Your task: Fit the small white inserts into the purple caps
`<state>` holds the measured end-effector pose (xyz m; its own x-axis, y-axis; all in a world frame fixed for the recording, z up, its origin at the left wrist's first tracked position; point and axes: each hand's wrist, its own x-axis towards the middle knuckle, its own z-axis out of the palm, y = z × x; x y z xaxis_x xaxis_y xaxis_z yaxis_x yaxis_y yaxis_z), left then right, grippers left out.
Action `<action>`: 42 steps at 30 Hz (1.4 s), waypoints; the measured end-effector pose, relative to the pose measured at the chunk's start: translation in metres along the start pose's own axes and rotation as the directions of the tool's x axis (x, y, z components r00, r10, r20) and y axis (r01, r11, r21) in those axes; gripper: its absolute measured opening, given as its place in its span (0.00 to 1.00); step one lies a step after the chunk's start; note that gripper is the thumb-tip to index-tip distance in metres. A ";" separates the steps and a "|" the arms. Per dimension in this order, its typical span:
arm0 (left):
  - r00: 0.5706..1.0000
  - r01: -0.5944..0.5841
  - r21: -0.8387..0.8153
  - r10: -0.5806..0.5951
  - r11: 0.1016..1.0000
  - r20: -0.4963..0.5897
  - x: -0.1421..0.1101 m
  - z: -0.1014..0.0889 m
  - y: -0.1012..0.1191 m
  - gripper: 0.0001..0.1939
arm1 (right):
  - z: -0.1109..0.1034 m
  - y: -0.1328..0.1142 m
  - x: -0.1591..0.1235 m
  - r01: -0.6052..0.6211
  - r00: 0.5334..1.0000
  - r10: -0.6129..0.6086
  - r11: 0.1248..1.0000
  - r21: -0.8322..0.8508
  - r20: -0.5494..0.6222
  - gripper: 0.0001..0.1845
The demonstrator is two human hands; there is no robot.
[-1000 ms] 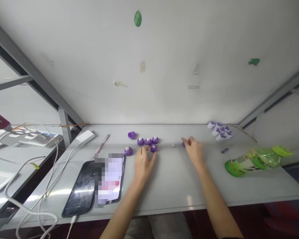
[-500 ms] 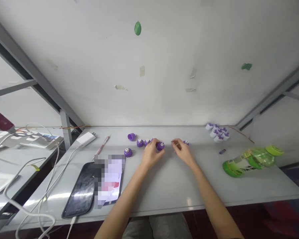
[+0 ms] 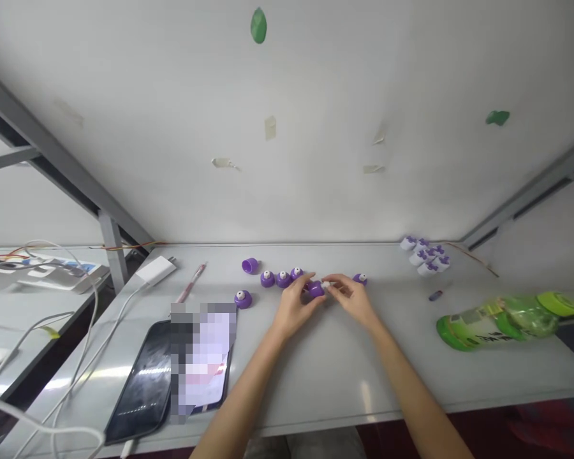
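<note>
Above the grey tabletop (image 3: 325, 370), the left hand (image 3: 291, 311) and right hand (image 3: 358, 302) flank a domed purple cap (image 3: 315, 289), tilted crosswise. Left fingers pinch its body, the nearer part; right fingertips pinch around the white tip (image 3: 326, 286), which points rightward.

Phones (image 3: 141, 382) lie near left on the table (image 3: 335, 382) — caps (image 3: 283, 279) at center, bottle (image 3: 507, 322) at right, charger (image 3: 156, 271) far left.
</note>
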<state>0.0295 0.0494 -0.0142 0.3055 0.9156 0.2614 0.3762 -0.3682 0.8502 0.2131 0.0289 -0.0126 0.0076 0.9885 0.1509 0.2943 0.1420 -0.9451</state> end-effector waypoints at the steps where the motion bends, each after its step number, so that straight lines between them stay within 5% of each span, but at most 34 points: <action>1: 1.000 0.024 -0.025 -0.024 0.999 -0.014 0.000 0.001 0.000 0.23 | 0.000 0.000 0.000 -0.002 1.000 0.002 1.000 -0.004 -0.009 0.14; 7: 1.000 0.018 -0.128 -0.019 0.992 -0.009 -0.002 0.002 0.003 0.15 | -0.003 0.000 0.000 0.005 0.999 -0.005 1.000 0.016 -0.047 0.15; 16: 0.986 0.165 -0.388 -0.160 0.907 0.044 0.002 0.000 0.001 0.24 | 0.002 0.006 0.001 0.035 0.997 -0.034 0.999 0.013 -0.071 0.13; 22: 0.982 0.186 -0.373 -0.184 0.909 0.040 0.003 -0.004 0.006 0.23 | 0.001 0.002 0.000 0.067 0.991 -0.072 0.997 -0.050 -0.115 0.16; 32: 0.968 0.251 -0.309 -0.230 0.918 0.101 -0.003 -0.005 0.016 0.20 | 0.002 0.002 -0.007 -0.145 0.989 0.146 0.989 -0.032 0.038 0.40; 38: 0.970 0.241 -0.313 -0.237 0.919 0.050 -0.002 -0.008 0.015 0.20 | -0.002 -0.005 -0.005 -0.103 0.994 0.105 0.992 0.069 -0.023 0.33; 42: 0.969 0.248 -0.255 -0.240 0.935 0.062 -0.002 -0.011 0.018 0.21 | -0.003 -0.013 -0.006 -0.063 0.996 0.055 0.991 0.121 0.067 0.24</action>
<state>0.0260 0.0431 0.0054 0.2598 0.9654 0.0209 0.2042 -0.0760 0.9760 0.2121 0.0205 -0.0002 -0.0407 0.9961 0.0787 0.1757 0.0846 -0.9808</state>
